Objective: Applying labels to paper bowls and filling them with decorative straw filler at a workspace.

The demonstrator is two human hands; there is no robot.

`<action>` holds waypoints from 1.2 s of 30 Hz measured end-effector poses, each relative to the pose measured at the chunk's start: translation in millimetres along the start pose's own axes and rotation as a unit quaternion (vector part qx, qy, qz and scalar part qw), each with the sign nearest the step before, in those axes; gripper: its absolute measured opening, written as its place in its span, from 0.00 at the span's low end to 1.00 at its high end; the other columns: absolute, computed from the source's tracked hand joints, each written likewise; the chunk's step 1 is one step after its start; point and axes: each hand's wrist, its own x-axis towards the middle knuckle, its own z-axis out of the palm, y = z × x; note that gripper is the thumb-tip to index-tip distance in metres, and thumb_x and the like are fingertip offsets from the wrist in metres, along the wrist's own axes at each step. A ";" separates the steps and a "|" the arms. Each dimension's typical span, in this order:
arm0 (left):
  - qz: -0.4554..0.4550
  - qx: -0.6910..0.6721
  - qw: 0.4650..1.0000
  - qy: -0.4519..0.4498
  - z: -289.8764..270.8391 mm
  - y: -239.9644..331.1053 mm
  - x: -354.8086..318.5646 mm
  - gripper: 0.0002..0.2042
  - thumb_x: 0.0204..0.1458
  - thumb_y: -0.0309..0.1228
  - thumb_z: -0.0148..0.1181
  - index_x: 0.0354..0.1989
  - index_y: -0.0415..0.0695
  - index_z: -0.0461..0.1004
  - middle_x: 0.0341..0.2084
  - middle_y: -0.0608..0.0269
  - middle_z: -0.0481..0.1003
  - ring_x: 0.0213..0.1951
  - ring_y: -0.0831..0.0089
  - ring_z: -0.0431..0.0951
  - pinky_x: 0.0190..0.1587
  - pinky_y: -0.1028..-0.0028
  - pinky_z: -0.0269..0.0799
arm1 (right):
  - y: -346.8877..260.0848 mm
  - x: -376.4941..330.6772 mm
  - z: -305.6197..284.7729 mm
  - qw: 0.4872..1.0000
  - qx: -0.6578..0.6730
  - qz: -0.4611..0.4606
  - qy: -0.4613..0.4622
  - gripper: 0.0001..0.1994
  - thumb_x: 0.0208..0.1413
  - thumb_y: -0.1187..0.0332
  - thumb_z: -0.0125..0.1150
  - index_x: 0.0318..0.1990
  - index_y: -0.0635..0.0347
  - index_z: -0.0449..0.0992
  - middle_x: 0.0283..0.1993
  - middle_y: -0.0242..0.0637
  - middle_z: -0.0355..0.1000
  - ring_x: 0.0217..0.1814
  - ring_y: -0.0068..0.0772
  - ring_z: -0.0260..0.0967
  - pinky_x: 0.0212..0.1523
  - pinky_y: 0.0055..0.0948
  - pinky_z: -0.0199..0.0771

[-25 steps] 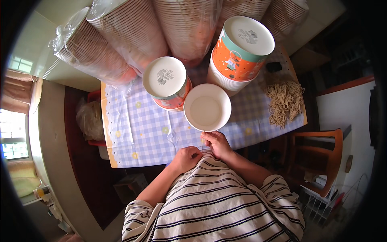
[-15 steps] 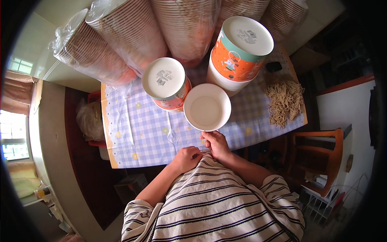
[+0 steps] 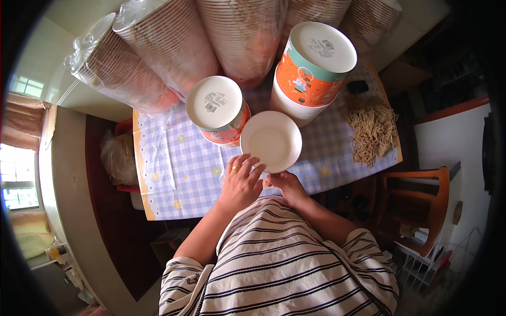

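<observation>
A white paper tub (image 3: pixel 270 141) stands with its open mouth toward me near the middle of the table, and its inside looks bare. My left hand (image 3: pixel 242 181), with a ring on one finger, reaches to the tub's near left rim, fingers stretched out. Just below the near rim, my right hand (image 3: pixel 289 185) is closed, thumb and fingers pressed together; what they pinch is too small to make out. Behind the tub stand an upturned orange-and-green printed tub (image 3: pixel 215 102) on the left and a taller upturned stack (image 3: pixel 311 79) on the right.
Tall stacks of paper tubs in clear plastic (image 3: pixel 163 42) line the back of the table. A heap of beige strings (image 3: pixel 371 134) lies on the right of the checked tablecloth (image 3: pixel 200 184), near a small black object (image 3: pixel 358 87). A wooden chair (image 3: pixel 416 205) stands at the right.
My left hand has moved up and forward from near my shirt to the tub's near rim, and its fingers have spread out. My right hand stays by the rim.
</observation>
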 end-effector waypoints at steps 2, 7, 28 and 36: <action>0.044 0.013 0.999 -0.026 19.4 -16.0 -3.1 0.13 0.38 0.25 0.60 0.37 0.46 0.75 0.37 0.64 0.74 0.47 0.61 0.71 0.55 0.57 0.60 | -11.6 -7.6 2.9 0.999 -0.037 -0.024 0.000 0.11 0.56 0.69 0.59 0.42 0.67 0.74 0.36 0.35 0.75 0.38 0.24 0.71 0.44 0.25 0.70; -0.002 -0.110 0.992 -0.061 22.1 -3.0 0.8 0.09 0.42 0.23 0.58 0.34 0.45 0.76 0.29 0.63 0.76 0.33 0.64 0.77 0.47 0.65 0.68 | -68.7 -28.4 9.6 0.911 -0.382 -0.145 0.060 0.05 0.52 0.72 0.61 0.32 0.64 0.76 0.31 0.39 0.75 0.37 0.26 0.72 0.39 0.27 0.71; -0.335 -0.518 0.784 0.070 21.8 11.2 -63.3 0.28 0.53 0.13 0.47 0.64 0.42 0.53 0.36 0.61 0.68 0.25 0.83 0.71 0.23 0.82 0.66 | -84.3 -22.8 57.2 0.820 -0.491 -0.285 -0.070 0.03 0.51 0.75 0.59 0.30 0.62 0.70 0.29 0.42 0.71 0.31 0.46 0.70 0.31 0.37 0.70; -0.344 -0.451 0.821 0.058 27.1 2.7 -61.4 0.17 0.53 0.17 0.50 0.52 0.38 0.68 0.22 0.67 0.71 0.22 0.85 0.69 0.24 0.82 0.65 | -80.7 -15.7 55.1 0.801 -0.535 -0.266 -0.038 0.03 0.49 0.77 0.57 0.28 0.64 0.69 0.28 0.46 0.70 0.32 0.48 0.70 0.31 0.40 0.70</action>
